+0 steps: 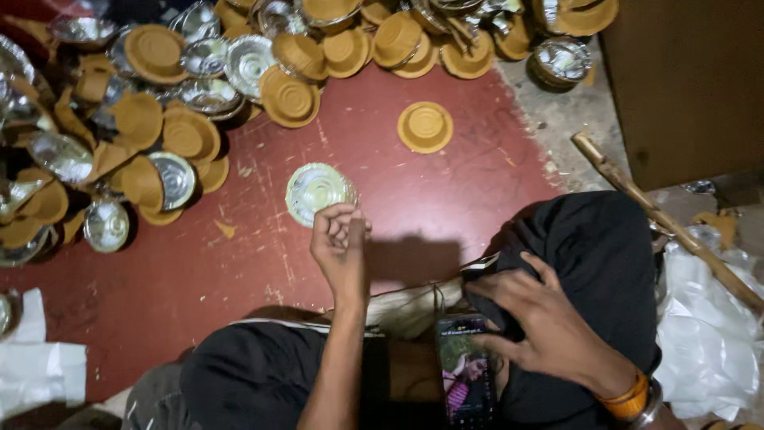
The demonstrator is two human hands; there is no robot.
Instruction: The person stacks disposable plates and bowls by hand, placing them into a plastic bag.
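Red floor across most of view, scuffed and scratched. Large heap of paper bowls, brown outside and silver inside, from 9 to 1 o'clock. Brown cabinet side at 2 o'clock. Dark-clad knee at 4 o'clock, wooden stick slanting just beyond it, crumpled white plastic at 4 to 5 o'clock. White cloth at 8 o'clock. Lone brown bowl, upside down, at 12 o'clock, well apart from the heap. Phone with lit screen at 6 o'clock. Right hand just beside phone, fingers spread, thumb touching its edge; orange bangle on wrist. Left hand near centre, fingers curled closed on rim of silver-lined bowl, held tilted, lining facing up.
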